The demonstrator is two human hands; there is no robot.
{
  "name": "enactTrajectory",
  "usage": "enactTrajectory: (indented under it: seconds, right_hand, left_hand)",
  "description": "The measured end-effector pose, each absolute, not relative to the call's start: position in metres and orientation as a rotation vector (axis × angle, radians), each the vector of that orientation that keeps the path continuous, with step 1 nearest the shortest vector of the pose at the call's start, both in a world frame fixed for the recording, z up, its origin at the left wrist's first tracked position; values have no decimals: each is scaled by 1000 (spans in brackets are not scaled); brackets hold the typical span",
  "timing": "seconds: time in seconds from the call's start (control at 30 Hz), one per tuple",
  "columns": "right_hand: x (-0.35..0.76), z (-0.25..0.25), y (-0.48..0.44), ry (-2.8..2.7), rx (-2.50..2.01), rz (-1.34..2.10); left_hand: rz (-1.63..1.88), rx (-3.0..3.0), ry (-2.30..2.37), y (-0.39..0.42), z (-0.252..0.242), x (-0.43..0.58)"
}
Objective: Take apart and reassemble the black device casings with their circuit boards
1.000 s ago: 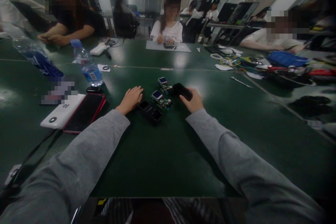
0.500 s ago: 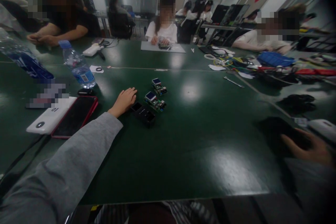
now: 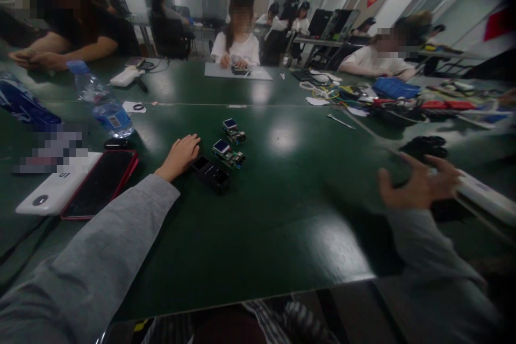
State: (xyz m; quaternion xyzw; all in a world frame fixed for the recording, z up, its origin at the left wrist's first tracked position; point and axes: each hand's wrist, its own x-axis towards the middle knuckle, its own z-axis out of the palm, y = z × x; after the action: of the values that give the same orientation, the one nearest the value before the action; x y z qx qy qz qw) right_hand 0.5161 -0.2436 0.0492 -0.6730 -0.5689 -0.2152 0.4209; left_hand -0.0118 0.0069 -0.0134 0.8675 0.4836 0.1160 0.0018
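Observation:
My left hand [image 3: 180, 155] lies flat on the green table [image 3: 282, 215], fingers stretched out and holding nothing. Its fingertips sit beside a black plastic housing [image 3: 210, 173]. Just right of that are two small circuit boards with blue-white screens, one nearer [image 3: 227, 152] and one farther [image 3: 233, 131]. My right hand [image 3: 419, 185] is far out to the right, blurred, with fingers spread. It hovers near a dark heap [image 3: 425, 146] and a long white object [image 3: 486, 198]. A dark shape lies just beneath the hand; I cannot make out what it is.
At the left lie a red-cased phone [image 3: 99, 183], a white power bank [image 3: 56, 191] and a water bottle [image 3: 102, 105]. A metal tool [image 3: 341, 121], cables and a blue tray [image 3: 393, 87] clutter the back right. Several people sit across the table.
My right hand carried a black part from beside the boards far to the right, and its fingers are now spread. My left hand stayed put. The view swung right.

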Motion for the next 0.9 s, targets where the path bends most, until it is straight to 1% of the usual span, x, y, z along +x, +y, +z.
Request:
enactTrajectory:
  seconds: [0.03, 0.1, 0.27, 0.37, 0.47, 0.57, 0.77, 0.9]
  right_hand:
    - [501, 43, -220, -1359, -1742, -695]
    - [452, 31, -172, -1431, -1727, -713]
    - [311, 13, -82, -1874, -1569, -321]
    - [269, 10, -54, -2006, -1428, -151]
    - [259, 7, -36, -2179, -1317, -24]
    - [262, 3, -31, -2313, -1283, 30]
    - [263, 2, -35, -2209, -1369, -132]
    - [264, 0, -32, -2196, -1386, -80]
  left_hand:
    - [364, 2722, 1521, 7, -14, -12]
    - [358, 2719, 1530, 8, -14, -11]
    - [365, 2699, 1559, 5, -12, -8]
    - [378, 2690, 1592, 2, -10, -6]
    - [383, 2692, 1591, 1, -10, -5]
    - [392, 2694, 1588, 1, -11, -5]
    - [443, 2708, 1559, 4, -15, -7]
    - [428, 2707, 1554, 6, -16, -8]
